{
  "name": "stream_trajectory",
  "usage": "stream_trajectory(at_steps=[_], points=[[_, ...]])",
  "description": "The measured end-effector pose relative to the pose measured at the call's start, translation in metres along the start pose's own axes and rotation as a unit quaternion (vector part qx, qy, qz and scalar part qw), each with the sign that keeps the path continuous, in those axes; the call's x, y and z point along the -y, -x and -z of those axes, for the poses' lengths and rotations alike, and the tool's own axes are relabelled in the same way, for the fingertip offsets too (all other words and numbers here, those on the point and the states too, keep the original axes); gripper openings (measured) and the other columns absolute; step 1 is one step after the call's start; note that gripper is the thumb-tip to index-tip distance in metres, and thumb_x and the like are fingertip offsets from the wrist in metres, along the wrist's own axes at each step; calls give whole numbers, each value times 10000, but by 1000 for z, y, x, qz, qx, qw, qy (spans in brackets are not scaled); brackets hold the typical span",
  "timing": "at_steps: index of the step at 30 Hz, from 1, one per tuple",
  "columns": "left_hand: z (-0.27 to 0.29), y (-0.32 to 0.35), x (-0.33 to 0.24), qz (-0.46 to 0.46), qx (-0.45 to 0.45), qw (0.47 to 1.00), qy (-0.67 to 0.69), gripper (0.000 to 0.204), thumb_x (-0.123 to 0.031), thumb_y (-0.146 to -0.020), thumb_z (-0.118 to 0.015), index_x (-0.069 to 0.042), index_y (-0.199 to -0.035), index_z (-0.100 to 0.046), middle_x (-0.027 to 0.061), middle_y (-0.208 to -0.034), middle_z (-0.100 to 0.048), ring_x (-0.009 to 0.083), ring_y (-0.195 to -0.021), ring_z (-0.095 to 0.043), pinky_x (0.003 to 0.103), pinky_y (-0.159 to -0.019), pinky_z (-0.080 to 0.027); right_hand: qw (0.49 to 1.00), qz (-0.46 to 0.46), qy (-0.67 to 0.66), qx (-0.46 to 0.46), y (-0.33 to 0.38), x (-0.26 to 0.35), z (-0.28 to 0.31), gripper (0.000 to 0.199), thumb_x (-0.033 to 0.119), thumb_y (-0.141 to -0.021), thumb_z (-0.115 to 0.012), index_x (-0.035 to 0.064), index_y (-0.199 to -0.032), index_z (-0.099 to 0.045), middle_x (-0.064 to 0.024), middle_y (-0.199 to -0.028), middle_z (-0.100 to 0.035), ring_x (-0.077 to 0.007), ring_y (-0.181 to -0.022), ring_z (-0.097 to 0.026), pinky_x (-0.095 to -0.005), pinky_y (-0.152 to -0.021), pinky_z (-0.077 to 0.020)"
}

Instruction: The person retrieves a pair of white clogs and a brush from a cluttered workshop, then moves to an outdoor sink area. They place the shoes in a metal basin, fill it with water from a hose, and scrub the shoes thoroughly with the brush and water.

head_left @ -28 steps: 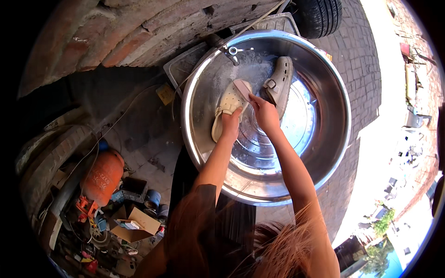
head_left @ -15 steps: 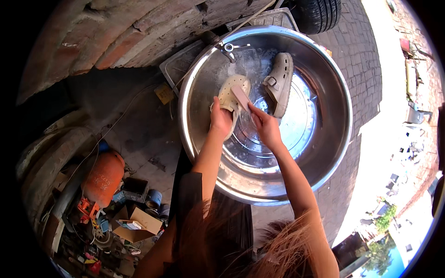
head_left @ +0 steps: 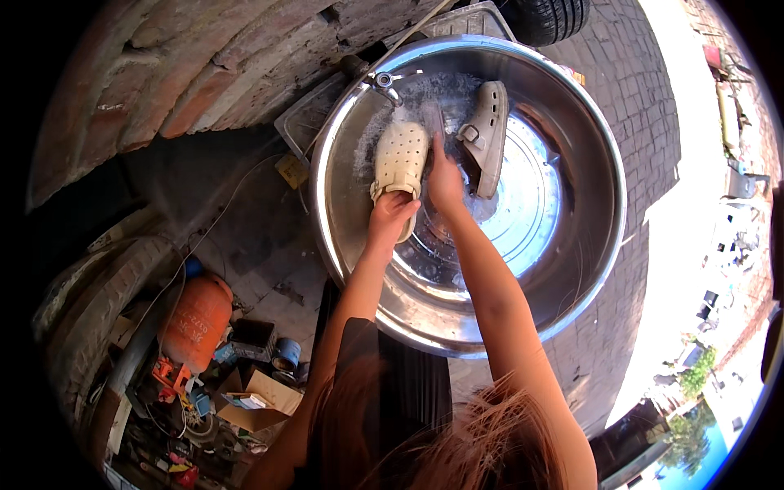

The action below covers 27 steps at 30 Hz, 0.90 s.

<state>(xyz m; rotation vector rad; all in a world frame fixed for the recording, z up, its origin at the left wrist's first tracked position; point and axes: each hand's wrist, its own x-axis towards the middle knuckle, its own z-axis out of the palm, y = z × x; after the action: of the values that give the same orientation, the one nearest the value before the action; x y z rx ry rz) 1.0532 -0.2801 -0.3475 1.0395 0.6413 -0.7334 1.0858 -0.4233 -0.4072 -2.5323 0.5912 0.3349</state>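
Two grips: left hand (head_left: 390, 219) pinching cream clog (head_left: 400, 155), toe now by tap (head_left: 385, 81); right hand (head_left: 445, 184) clasping brush (head_left: 432, 119), now clear; scrubbing apparently paused.

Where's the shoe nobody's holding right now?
In the head view, the unheld shoe lies in the metal basin, just right of the person's right hand; the tap is farther left.

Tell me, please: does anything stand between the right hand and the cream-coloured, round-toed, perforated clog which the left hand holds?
Nothing visible stands between the right hand and the cream-coloured, round-toed, perforated clog in the left hand. The greyish, strapped clog rests on the right hand's other side, off that path.
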Motion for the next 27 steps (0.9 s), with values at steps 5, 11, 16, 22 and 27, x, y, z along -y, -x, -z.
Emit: stream_trajectory(at_steps=[5, 11, 16, 22, 27], points=[[-2, 34, 1, -214, -221, 791, -528, 524, -15, -673, -713, 30, -1138, -476, 203, -1130, -497, 373, -1100, -465, 437, -963, -384, 998, -45, 33, 37, 7, -9, 20, 491, 130, -942, -404, 255, -1415, -356, -243, -979, -609, -423, -814, -618, -495, -697, -486], [-16, 23, 14, -139, -354, 835, -398, 584, -40, -683, -745, 40, -1138, -388, 235, -1163, -420, 406, -1010, -502, 461, -891, -431, 995, -20, 60, 80, 47, -28, 54, 504, 107, -920, -435, 206, -1409, -364, -230, -957, -618, -408, -812, -620, -472, -707, -490], [14, -1, 51, -18, -274, 852, -445, 476, -83, -658, -784, 58, -1039, -536, 174, -977, -612, 303, -917, -612, 365, -798, -492, 990, -27, -127, 57, 107, -8, 97, 433, 89, -927, -462, 137, -1357, -457, -221, -1042, -625, -388, -883, -624, -419, -749, -490], [3, -8, 59, 34, -153, 973, -167, 451, -6, -719, -665, 32, -1129, -483, 166, -1087, -595, 255, -1002, -590, 332, -810, -474, 982, 32, -127, 137, 157, 1, 103, 422, 39, -891, -504, 93, -1310, -513, -246, -988, -635, -383, -896, -635, -401, -780, -493], [-3, 16, 86, -69, -135, 963, -222, 363, 31, -770, -600, -13, -1112, -485, 114, -1062, -588, 199, -942, -599, 316, -773, -493, 989, -49, -80, 113, 63, 32, 51, 349, 89, -913, -485, 40, -1253, -544, -278, -964, -620, -444, -869, -596, -433, -759, -489]])
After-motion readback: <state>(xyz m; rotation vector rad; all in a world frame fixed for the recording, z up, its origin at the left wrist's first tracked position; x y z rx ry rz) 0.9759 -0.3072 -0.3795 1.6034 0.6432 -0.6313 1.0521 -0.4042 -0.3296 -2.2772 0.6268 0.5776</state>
